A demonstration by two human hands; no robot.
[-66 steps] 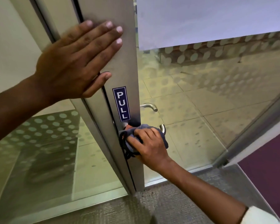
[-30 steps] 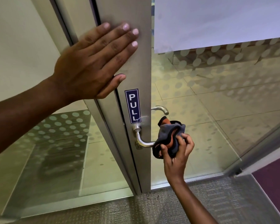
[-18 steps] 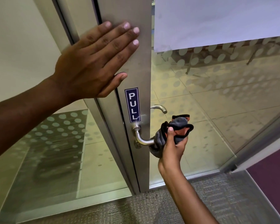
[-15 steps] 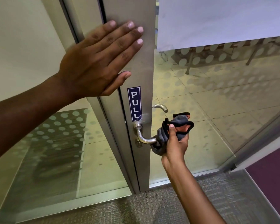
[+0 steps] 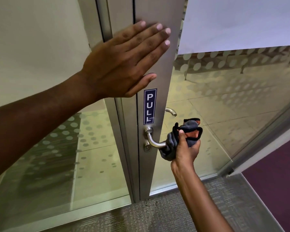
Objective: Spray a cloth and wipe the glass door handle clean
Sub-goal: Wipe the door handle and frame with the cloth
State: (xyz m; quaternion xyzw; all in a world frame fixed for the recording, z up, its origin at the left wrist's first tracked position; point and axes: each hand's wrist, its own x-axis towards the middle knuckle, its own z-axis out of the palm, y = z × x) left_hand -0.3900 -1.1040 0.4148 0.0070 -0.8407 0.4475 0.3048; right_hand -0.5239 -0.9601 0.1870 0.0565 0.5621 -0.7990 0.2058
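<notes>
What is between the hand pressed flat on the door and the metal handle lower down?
In the head view, a blue PULL sign sits on the door frame between the left hand and the handle. The rest is bare metal.

Grey-and-orange cloth (image 5: 182, 138) bunched around the free end of the curved steel handle (image 5: 153, 139) — handle horizontal.

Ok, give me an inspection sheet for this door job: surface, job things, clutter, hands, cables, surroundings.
Surface: metal door frame, glass panel with frosted dots.
Job's things: lever handle, its outer end wrapped in the grey and orange cloth; no spray bottle in view.
Clutter: nothing seen.
Hands: left hand flat on the frame; right hand gripping the cloth.
Cables: nothing seen.
Surroundings: PULL sticker, keyhole, grey carpet.
</notes>
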